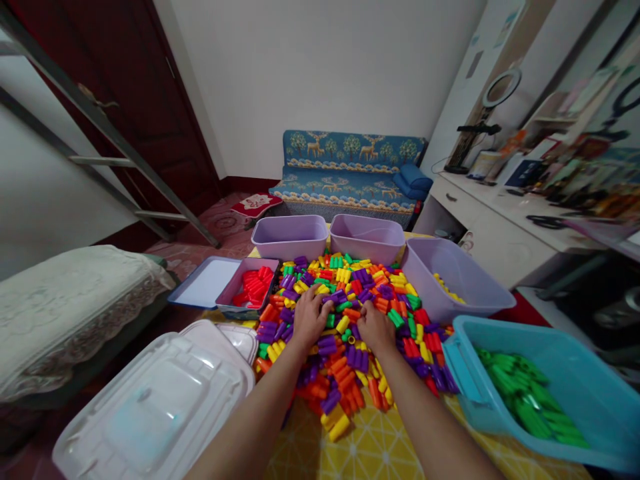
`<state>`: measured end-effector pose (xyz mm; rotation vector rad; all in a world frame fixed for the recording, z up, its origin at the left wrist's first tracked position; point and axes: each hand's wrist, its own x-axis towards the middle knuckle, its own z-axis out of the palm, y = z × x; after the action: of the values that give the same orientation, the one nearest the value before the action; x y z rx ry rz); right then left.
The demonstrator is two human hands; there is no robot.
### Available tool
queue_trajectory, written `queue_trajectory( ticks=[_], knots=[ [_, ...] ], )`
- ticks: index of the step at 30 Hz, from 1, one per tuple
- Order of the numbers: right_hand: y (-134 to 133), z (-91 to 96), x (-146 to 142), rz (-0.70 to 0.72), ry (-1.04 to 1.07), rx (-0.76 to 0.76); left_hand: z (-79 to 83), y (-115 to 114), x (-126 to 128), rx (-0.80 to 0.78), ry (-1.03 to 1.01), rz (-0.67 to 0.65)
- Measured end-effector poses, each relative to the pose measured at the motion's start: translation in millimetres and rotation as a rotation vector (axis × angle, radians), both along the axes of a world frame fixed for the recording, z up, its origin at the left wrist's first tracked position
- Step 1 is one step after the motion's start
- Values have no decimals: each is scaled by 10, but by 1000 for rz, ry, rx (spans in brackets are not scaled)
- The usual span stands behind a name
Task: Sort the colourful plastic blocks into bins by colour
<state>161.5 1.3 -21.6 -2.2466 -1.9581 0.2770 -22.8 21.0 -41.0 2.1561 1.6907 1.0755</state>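
A wide heap of plastic building pieces (357, 360) in purple, orange, yellow, green and red lies on the table. My left hand (310, 319) rests on the heap's middle, its thumb and fingers apart beside purple and yellow pieces. A little to the right, my right hand (376, 328) is down among the pieces with its fingers curled together; whatever they hold is hidden. Red pieces (255, 287) fill part of a box (235, 312) at the left. Green pieces (530, 400) lie in a blue bin (475, 407), and a few yellow pieces (447, 288) in a purple bin (480, 303).
Two more purple bins (290, 248) (367, 250) stand along the table's far edge. White lids (155, 407) are stacked at the left front. A yellow patterned tablecloth (360, 447) shows at the near edge. A blue sofa (350, 177) stands behind, a white desk (505, 207) at right.
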Motion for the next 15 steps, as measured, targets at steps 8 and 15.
queue_trajectory(
  ticks=[8, 15],
  knots=[
    [6, 4, -3, 2, -27, -24, 22, -24, -14, 4, -109, -10],
    [2, 4, 2, 14, -37, -6, 35, -37, -19, 2, -148, -6]
  ],
)
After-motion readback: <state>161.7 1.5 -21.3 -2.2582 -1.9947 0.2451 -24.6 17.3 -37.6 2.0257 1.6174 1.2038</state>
